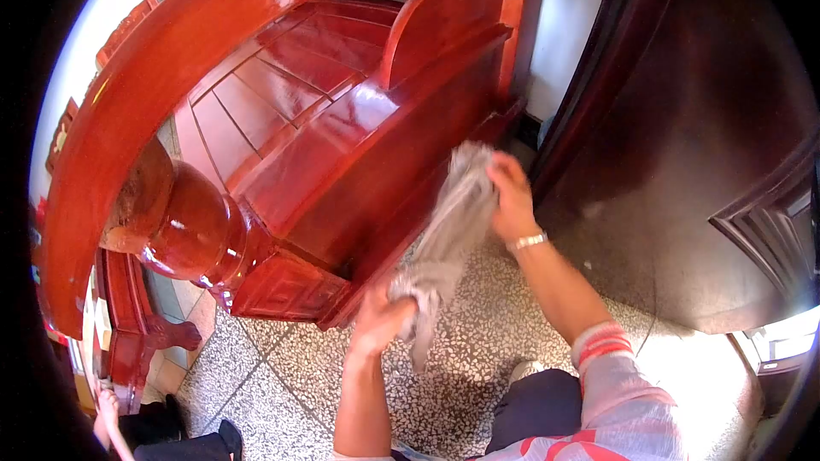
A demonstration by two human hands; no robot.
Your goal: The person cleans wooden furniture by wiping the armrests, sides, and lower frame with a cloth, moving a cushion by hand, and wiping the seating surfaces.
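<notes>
A grey-beige cloth point(455, 226) is stretched between my two hands above the speckled floor. My left hand point(382, 318) grips its lower end, fingers closed around the bunched fabric, and a loose tail hangs below. Up at the other end, my right hand point(511, 196) is closed on the cloth's edge; a light bracelet circles that wrist. Both hands look slightly blurred. Right beside the cloth is the side panel of a glossy red-brown wooden bench point(393, 179).
The bench's thick curved armrest point(188, 34) and turned post point(192, 222) stand at the left. A dark wooden door or panel point(683, 154) rises at the right. Speckled tiles point(282, 376) cover the floor. At lower left another person's hand point(107, 410) and dark-clothed legs show.
</notes>
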